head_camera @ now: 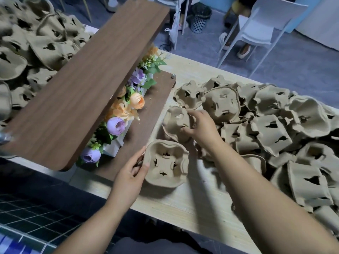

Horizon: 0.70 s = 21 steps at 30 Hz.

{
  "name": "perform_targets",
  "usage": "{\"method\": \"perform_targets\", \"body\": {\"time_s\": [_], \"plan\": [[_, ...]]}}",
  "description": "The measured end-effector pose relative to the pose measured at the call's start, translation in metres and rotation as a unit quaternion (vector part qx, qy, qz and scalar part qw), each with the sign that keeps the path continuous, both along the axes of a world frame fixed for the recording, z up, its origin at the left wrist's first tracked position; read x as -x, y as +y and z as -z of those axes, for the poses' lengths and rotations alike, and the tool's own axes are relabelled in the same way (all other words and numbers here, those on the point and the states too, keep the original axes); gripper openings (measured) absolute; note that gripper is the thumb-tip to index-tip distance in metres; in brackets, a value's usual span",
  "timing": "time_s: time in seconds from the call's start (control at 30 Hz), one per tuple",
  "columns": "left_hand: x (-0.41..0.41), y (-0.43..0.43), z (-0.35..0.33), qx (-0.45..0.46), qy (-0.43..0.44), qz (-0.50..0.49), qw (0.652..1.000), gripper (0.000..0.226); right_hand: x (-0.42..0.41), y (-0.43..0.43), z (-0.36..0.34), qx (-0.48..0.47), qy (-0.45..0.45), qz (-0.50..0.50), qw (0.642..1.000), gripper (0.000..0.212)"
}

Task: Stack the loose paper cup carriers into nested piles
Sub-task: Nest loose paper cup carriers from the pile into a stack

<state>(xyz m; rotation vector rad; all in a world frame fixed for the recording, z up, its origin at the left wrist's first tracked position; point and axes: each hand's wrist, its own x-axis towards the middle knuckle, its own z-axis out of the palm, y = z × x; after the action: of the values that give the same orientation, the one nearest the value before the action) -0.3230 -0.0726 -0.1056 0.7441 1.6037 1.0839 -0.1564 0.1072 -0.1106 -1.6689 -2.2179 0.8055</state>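
Note:
My left hand (131,171) grips the left rim of a brown pulp cup carrier (166,165), which sits open side up on the pale wooden table (192,202). Just beyond it, my right hand (200,125) holds a second carrier (176,121) that is tilted on its side, fingers curled over its edge. A big loose heap of carriers (275,129) covers the table to the right of both hands.
A dark wooden two-level shelf (78,83) with artificial flowers (126,109) stands at the left, close to my left hand. More carriers (36,43) are piled behind it. White chairs (260,28) and a waste basket (200,17) stand on the floor beyond the table.

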Motion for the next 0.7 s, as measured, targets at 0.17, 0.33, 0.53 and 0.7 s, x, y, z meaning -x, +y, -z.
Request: {"method": "perform_targets", "body": {"time_s": [0.17,0.33,0.53,0.7], "plan": [[0.001,-0.002,-0.002,-0.002,0.013,0.003,1.0,0.038,-0.037,-0.045,-0.032,-0.002,0.086,0.064,0.994,0.056],[-0.003,0.0,-0.007,-0.014,0.029,0.009,0.999,0.038,-0.068,-0.082,-0.045,-0.021,0.097,0.144,0.985,0.032],[0.0,-0.002,-0.006,-0.005,0.031,0.017,0.999,0.038,-0.052,-0.093,-0.029,0.042,0.103,0.096,0.989,0.059],[0.002,-0.008,-0.008,0.004,0.046,0.024,0.999,0.038,-0.032,-0.084,-0.018,0.014,0.083,0.087,0.993,0.049]]}}
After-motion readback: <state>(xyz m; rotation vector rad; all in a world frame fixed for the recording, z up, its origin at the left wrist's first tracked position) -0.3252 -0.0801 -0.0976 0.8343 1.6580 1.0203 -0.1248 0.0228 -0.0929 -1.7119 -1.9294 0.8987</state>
